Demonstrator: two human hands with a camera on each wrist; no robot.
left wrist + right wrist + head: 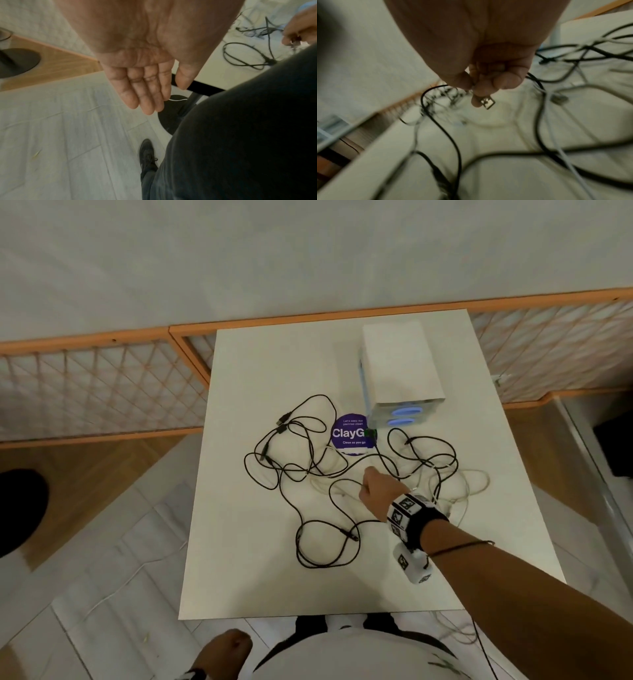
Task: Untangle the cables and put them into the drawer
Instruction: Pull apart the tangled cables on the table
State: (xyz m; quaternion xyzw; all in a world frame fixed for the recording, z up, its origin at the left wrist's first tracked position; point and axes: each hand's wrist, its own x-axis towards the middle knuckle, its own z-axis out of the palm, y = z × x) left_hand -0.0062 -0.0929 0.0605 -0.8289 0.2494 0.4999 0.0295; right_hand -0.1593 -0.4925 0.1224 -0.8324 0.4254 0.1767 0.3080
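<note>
Cables in a tangle on the table, one hand already in among them.

Nearest, off the table's (239, 559) near edge and down by the person's side, the left hand (137, 75) hangs with its fingers straight and relaxed, holding nothing. On the table itself, the right hand (375, 489) reaches into the middle of the heap, fingers curled, pinching a black cable (440, 128) near its metal plug (488, 103). Around that hand sprawl the black cables (301, 474) in loose loops, crossing one another, with white cables (476, 481) threaded through them toward the table's right side. Just beyond the tangle a round purple sticker (352, 434) lies on the tabletop. Farthest back on the table stands the white drawer unit (400, 364), its two drawers shut, blue handles facing the cables.
</note>
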